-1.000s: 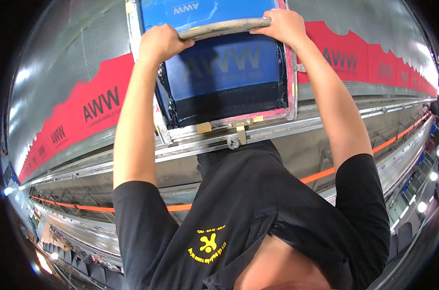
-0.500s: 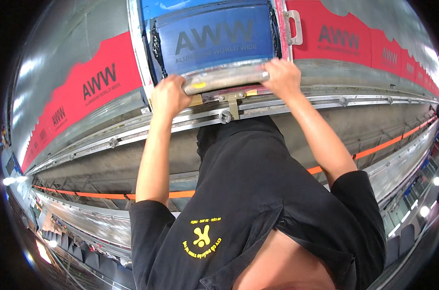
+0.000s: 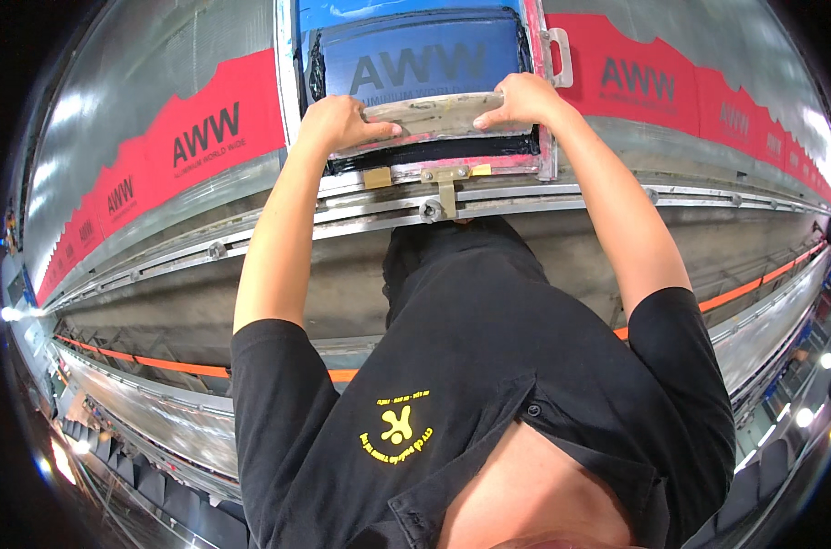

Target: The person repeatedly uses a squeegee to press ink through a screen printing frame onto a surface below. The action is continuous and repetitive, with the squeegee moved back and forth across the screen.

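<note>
Sheeting: long, grey, slightly shiny (image 3: 223, 41), running left to right past the frame.
Rail: metal rail (image 3: 580, 196) along the near edge; orange strip (image 3: 187, 368) lower down, on both sides of the worker.
Worker: black shirt (image 3: 488, 366), yellow emblem; both bare forearms reach forward.
Print row: left red band (image 3: 260, 101) and right red band (image 3: 680, 64), dark lettering on each; judged done in red and dark. Section under the frame hidden; cannot tell what is laid there.
Screen frame: smeared, scuffed frame (image 3: 548, 156) between the bands, near end by the rail; pale handle (image 3: 564, 57) on its right side.
Mesh: blue (image 3: 413, 32), dark lettering showing; black ink strip (image 3: 470, 149) at the near end.
Stroke: looks underway or near one end; one moment cannot settle which. Any further stroke: unknown.
Squeegee: grey, worn bar (image 3: 434, 117) crosswise inside the frame, over the mesh, just beyond the ink strip; blade contact not visible.
Left hand: grasps the squeegee's left end (image 3: 340, 122), thumb along the near face.
Right hand: grasps its right end (image 3: 525, 99), thumb pointing inward.
Fingers: wrapped over the top, tips hidden; bar lies between them and the thumbs, middle stretch bare.
Bracket: small metal piece (image 3: 446, 190) at the frame's near end, by the rail.
</note>
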The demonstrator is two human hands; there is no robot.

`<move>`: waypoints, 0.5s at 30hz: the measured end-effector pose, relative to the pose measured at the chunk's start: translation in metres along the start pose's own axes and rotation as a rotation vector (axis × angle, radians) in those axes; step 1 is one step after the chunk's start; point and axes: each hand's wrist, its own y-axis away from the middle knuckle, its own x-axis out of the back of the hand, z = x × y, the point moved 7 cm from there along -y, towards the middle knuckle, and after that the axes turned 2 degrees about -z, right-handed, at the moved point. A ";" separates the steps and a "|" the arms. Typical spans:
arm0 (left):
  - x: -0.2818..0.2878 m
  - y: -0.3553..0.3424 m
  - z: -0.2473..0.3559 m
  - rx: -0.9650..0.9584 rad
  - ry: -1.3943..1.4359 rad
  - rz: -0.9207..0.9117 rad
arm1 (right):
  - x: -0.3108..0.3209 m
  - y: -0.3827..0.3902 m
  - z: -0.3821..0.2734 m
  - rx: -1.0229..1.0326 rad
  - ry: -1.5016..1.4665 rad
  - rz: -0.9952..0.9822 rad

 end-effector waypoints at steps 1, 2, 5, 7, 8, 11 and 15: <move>-0.003 -0.008 -0.005 -0.029 0.023 -0.054 | -0.005 -0.007 0.001 -0.020 -0.019 -0.058; -0.005 -0.015 -0.012 -0.057 0.046 -0.106 | -0.012 -0.015 0.003 0.011 -0.045 -0.061; 0.010 -0.038 -0.024 -0.107 0.099 -0.222 | -0.007 -0.037 0.016 0.046 -0.065 -0.147; 0.032 -0.048 -0.041 -0.107 0.133 -0.147 | 0.041 -0.041 0.020 0.072 -0.414 0.107; 0.044 -0.052 -0.051 -0.104 0.150 -0.109 | 0.063 -0.043 0.028 0.089 -0.588 0.235; 0.089 -0.076 -0.075 -0.129 0.126 0.062 | 0.096 -0.042 0.093 -0.235 -0.829 0.661; 0.142 -0.122 -0.083 -0.193 -0.022 0.292 | 0.068 -0.059 0.149 -0.518 -0.818 0.871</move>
